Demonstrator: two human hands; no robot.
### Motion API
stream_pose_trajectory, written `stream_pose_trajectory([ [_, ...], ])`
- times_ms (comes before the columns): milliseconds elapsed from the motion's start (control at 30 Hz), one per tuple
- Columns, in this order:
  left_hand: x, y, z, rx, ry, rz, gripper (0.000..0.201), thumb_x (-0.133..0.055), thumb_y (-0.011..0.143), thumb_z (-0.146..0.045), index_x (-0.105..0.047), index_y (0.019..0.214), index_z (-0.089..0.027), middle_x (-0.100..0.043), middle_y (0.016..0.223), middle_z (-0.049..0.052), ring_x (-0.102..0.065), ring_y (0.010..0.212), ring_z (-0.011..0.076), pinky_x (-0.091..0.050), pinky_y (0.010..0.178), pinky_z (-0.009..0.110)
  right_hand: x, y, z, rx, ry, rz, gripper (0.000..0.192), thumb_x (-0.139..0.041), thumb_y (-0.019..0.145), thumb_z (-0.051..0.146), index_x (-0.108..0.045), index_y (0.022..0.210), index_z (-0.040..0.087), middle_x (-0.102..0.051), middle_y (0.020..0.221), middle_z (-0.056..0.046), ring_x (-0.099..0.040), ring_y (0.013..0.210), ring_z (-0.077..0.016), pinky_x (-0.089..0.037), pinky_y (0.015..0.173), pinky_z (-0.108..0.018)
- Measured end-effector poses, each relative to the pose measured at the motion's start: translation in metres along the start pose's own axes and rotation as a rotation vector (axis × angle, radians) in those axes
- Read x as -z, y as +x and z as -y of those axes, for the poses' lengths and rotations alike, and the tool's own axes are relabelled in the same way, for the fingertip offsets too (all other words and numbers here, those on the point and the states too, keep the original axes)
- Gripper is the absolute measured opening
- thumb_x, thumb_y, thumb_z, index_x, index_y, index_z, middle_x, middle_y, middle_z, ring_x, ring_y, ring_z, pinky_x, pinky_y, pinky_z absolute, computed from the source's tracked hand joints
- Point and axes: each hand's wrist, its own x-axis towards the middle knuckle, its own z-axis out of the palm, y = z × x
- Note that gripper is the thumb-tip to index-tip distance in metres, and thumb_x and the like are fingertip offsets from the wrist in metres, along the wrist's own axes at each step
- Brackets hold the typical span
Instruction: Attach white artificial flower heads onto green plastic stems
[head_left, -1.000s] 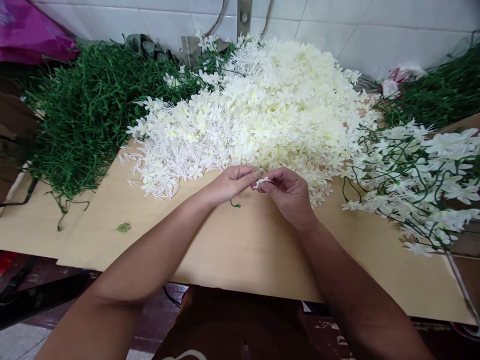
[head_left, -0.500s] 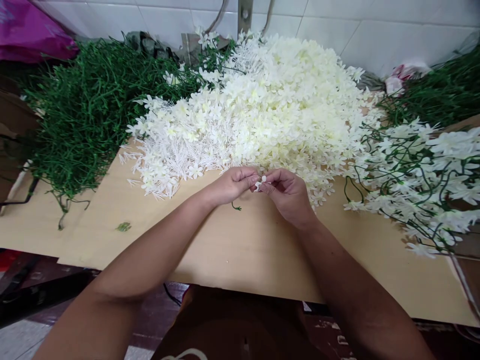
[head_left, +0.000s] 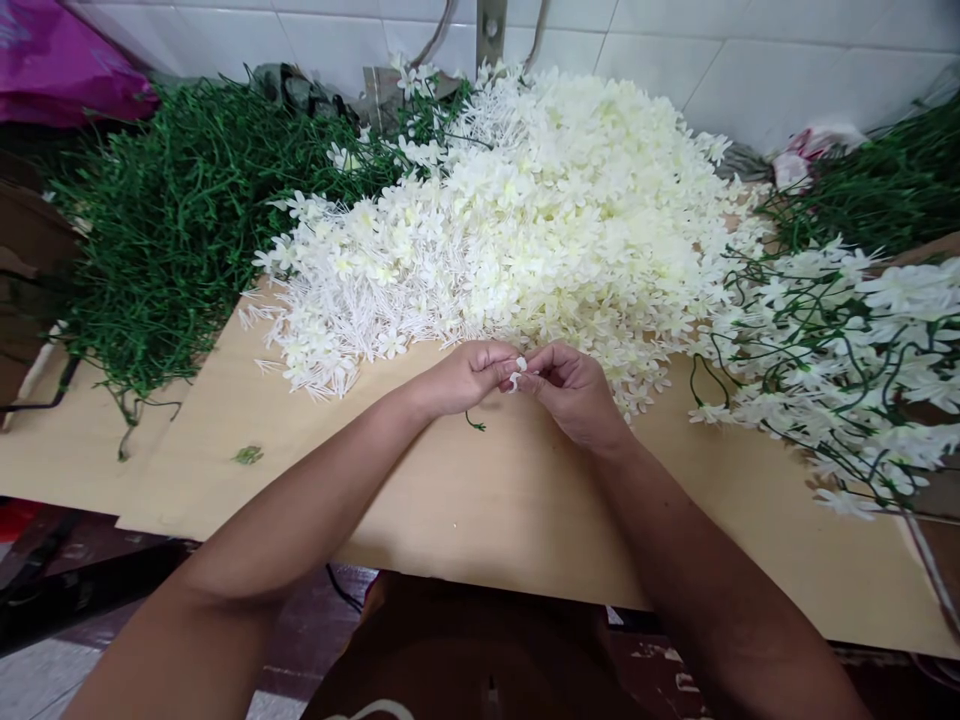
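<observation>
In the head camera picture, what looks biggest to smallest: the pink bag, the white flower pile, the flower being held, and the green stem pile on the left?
1. White flower pile
2. Left green stem pile
3. Pink bag
4. Held flower

The petals in the heaped white artificial flowers (head_left: 570,200) look like thin cloth, soft and matt, while the bristly white stalks (head_left: 375,290) among them look like smooth moulded plastic. The pile of green stems (head_left: 180,220) reads as plastic too, knobbly, with a faint sheen, as does the single green stem (head_left: 475,425). The tan tabletop sheet (head_left: 487,500) is smooth and mostly matt. Behind, the wall tiles (head_left: 675,30) are glazed and smooth, the upright strip (head_left: 491,35) dull metal, the magenta bag (head_left: 67,65) shiny plastic. The brown garment (head_left: 465,640) is matt cloth.
</observation>
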Motion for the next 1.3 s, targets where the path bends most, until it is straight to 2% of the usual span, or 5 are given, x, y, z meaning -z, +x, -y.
stream_pose_trajectory([
  [367, 0.000, 0.004, 0.002, 0.005, -0.004, -0.052, 0.059, -0.056, 0.076, -0.072, -0.043, 0.058, -0.017, -0.039, 0.056, -0.004, -0.036, 0.055, 0.0078, -0.031, 0.054, 0.024, -0.008, 0.001, 0.002, -0.049, 0.027, -0.123, 0.042, -0.089, 0.050, 0.044, -0.060, 0.065, 0.019, -0.063, 0.059, 0.003, -0.061, 0.058, -0.0117, -0.050, 0.060, -0.026],
  [633, 0.008, -0.006, -0.007, 0.017, 0.272, -0.010, 0.039, -0.047, 0.090, -0.047, -0.061, 0.072, -0.016, -0.059, 0.069, 0.001, -0.052, 0.065, 0.0115, -0.039, 0.061, 0.023, 0.009, -0.001, 0.018, -0.020, -0.063, 0.039, 0.037, -0.087, 0.058, 0.040, -0.058, 0.068, 0.019, -0.061, 0.062, 0.003, -0.060, 0.058, -0.0115, -0.051, 0.060, -0.027],
  [967, 0.053, -0.011, 0.001, -0.237, 0.377, -0.641, 0.043, -0.053, 0.088, -0.054, -0.061, 0.068, -0.017, -0.042, 0.051, -0.003, -0.035, 0.048, 0.0093, -0.029, 0.049, 0.025, 0.028, -0.014, 0.038, 0.146, -0.684, 0.240, 0.013, -0.058, 0.082, 0.020, -0.067, 0.091, 0.019, -0.067, 0.096, -0.007, -0.065, 0.088, -0.0190, -0.052, 0.076, -0.034],
  [1200, 0.053, -0.011, 0.009, -0.260, 0.491, -0.673, 0.036, -0.050, 0.090, -0.042, -0.062, 0.069, -0.016, -0.051, 0.056, -0.001, -0.041, 0.051, 0.0101, -0.032, 0.052, 0.025, 0.007, 0.025, 0.053, 0.452, -1.112, 0.002, 0.012, -0.055, 0.084, 0.014, -0.067, 0.084, 0.018, -0.067, 0.090, -0.009, -0.059, 0.091, -0.0243, -0.048, 0.082, -0.040],
  [1300, 0.050, -0.013, 0.008, -0.255, 0.587, -0.622, 0.033, -0.048, 0.091, -0.037, -0.062, 0.069, -0.016, -0.053, 0.055, -0.001, -0.045, 0.052, 0.0106, -0.034, 0.053, 0.025, -0.007, 0.048, 0.044, 0.382, -1.470, -0.060, 0.018, -0.056, 0.078, 0.006, -0.066, 0.090, 0.013, -0.064, 0.098, -0.016, -0.053, 0.099, -0.0298, -0.045, 0.082, -0.042],
])
